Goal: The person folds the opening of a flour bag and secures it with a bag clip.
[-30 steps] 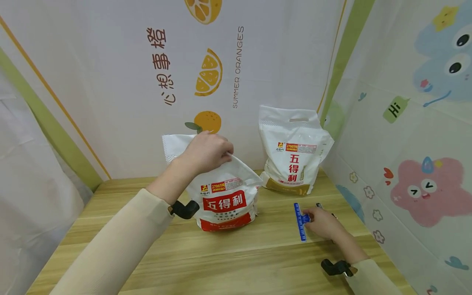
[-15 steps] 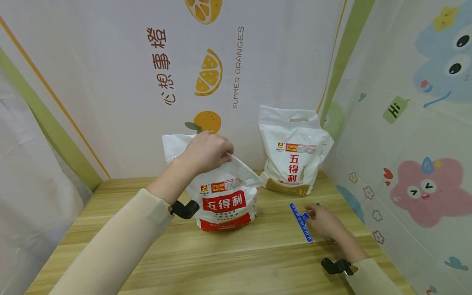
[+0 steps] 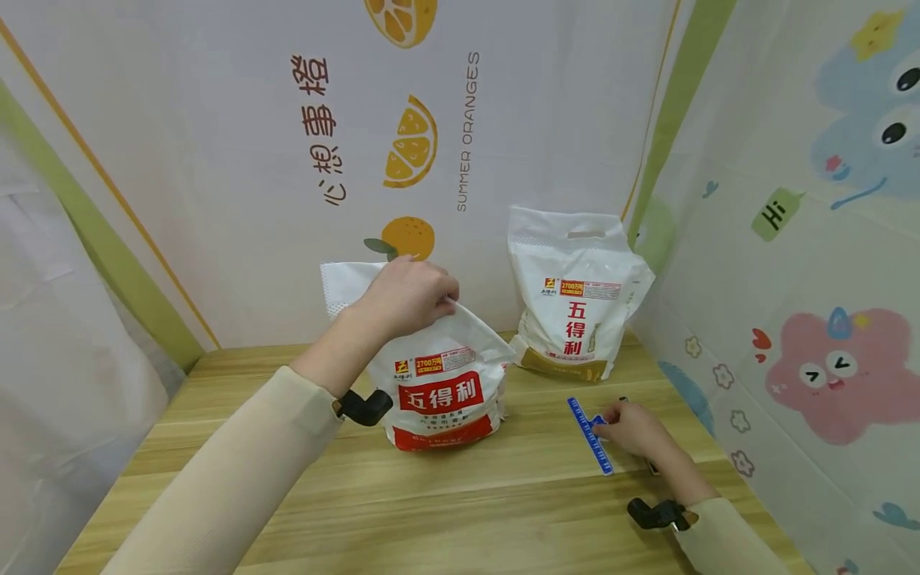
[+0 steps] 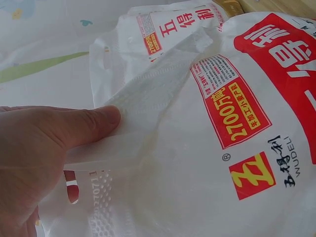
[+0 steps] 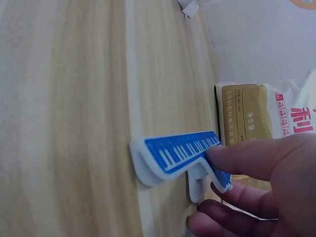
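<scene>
My left hand (image 3: 410, 297) grips the folded top of a white flour bag (image 3: 440, 351) with a red label, standing at the middle of the table. In the left wrist view, the thumb presses on the gathered plastic (image 4: 143, 106) beside the handle slot. At the right, my right hand (image 3: 636, 431) pinches the handle of a long blue clip (image 3: 589, 435) with a piano-key pattern. The right wrist view has the thumb on top of the clip (image 5: 182, 148) and fingers at its handle's other side. The clip lies low, at the tabletop; whether it touches is unclear.
A second white flour bag (image 3: 575, 295) with a gold base stands upright at the back right. Part of a dark object (image 3: 624, 399) shows behind the right hand, mostly hidden. Printed curtains (image 3: 251, 160) line the back and sides of the wooden table (image 3: 402, 511).
The blue clip has turned from nearly upright in the head view to slanting, its far end leftward, as the right hand shifted slightly. The left hand keeps its grip on the flour bag.
</scene>
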A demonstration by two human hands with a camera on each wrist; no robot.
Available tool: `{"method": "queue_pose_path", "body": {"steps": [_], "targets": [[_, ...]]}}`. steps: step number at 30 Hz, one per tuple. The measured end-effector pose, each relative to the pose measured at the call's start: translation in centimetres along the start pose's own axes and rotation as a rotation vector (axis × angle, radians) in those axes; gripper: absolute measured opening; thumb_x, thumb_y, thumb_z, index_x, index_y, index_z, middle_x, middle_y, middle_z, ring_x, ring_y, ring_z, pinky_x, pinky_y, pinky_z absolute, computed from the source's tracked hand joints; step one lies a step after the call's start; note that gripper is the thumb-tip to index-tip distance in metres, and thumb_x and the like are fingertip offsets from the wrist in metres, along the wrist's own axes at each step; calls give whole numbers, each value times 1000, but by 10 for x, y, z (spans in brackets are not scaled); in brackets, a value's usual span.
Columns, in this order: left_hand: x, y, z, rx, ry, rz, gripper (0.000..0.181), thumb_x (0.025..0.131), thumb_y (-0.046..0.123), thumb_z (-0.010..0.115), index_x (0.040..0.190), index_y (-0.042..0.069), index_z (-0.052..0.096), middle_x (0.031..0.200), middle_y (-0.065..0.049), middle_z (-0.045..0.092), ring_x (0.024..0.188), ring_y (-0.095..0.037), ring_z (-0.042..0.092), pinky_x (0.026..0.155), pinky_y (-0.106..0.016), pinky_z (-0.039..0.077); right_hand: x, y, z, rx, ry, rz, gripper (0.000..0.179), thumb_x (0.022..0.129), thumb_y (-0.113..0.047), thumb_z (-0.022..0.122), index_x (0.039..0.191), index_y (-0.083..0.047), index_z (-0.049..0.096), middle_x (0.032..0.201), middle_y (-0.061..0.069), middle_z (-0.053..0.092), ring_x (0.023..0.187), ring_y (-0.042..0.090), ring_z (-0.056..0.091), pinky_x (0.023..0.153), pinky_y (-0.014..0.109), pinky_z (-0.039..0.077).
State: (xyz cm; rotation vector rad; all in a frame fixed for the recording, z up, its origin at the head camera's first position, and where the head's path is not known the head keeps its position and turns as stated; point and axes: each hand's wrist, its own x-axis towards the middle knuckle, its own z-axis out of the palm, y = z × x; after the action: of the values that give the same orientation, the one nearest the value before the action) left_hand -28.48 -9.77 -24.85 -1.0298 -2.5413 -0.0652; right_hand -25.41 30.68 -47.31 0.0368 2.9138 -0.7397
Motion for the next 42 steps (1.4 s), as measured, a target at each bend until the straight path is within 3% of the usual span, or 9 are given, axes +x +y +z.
{"method": "queue_pose_path", "body": {"steps": [7,14,19,25,35,39,42], "targets": [[0,0,0,-8,-6,-3,9,98,22,85,100,14,85,99,-1,84,93,-21,77,89,-45,54,1,-2,0,103,-7,54,34,101,-24,75,114,6,71,99,14,73,84,23,65,69,34,52],[-1,0,0,-4,-4,2,8,97,22,85,99,14,85,97,0,84,91,-21,77,87,-44,54,-1,-3,0,253,-13,22,28,100,-19,76,108,7,70,88,11,72,74,19,68,65,33,58],[0,0,0,2,-12,2,8,98,22,85,100,14,85,98,-1,84,92,-21,77,87,-44,54,-2,-3,-7,347,-24,-15,25,102,-19,75,106,5,69,89,10,72,76,19,67,66,33,59],[0,-1,0,0,-9,-2,8,98,22,84,101,14,85,99,-1,84,92,-22,77,89,-45,54,-4,-10,-19,454,1,-54,31,104,-18,74,117,9,66,101,11,75,84,21,72,73,34,65],[-1,-2,1,-4,-4,3,8,98,21,84,100,14,85,98,-1,84,92,-22,77,90,-46,55,-7,-25,-32,574,61,-64,56,105,-22,77,143,10,49,115,15,70,96,25,78,86,36,68],[-1,-1,0,-2,-6,2,8,98,21,84,100,14,85,98,-1,84,92,-22,77,90,-46,55,-7,-30,-38,554,87,-91,63,105,-26,77,149,8,47,119,17,72,96,20,80,86,31,66],[-1,-1,0,-1,-12,-4,9,98,22,84,101,14,85,98,-2,84,92,-22,77,91,-46,55,-7,-36,-41,617,90,-136,63,105,-22,76,152,8,47,123,19,68,97,14,80,89,30,66]]}}
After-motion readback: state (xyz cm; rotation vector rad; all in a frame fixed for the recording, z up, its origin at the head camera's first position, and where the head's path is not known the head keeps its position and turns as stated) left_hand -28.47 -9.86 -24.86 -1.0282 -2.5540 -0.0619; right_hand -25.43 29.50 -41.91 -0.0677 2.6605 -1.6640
